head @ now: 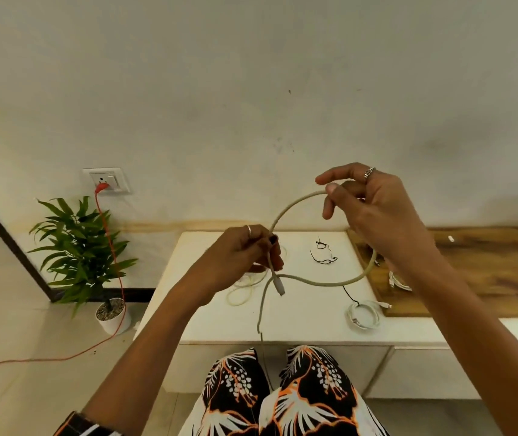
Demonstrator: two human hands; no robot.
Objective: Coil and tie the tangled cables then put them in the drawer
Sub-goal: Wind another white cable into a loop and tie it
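A thick beige cable [292, 206] arcs in the air above a white cabinet top [301, 322]. My left hand [245, 253] pinches it near its white plug end [278, 286], which hangs down. My right hand [374, 209] holds the top of the loop between thumb and fingers. The cable's tail drops past the cabinet's front edge toward my lap. A coiled white cable [364, 316] lies at the right of the top. A thin pale cable [245, 291] lies loose under my left hand. Black ties [322, 253] lie at the back.
A wooden board [477, 272] sits to the right with more white cable [399, 281] on it. A potted plant [85, 256] stands on the floor at left, beside an orange cord [116, 269] plugged into a wall socket [107, 180]. Drawer fronts [446, 372] face me below the top.
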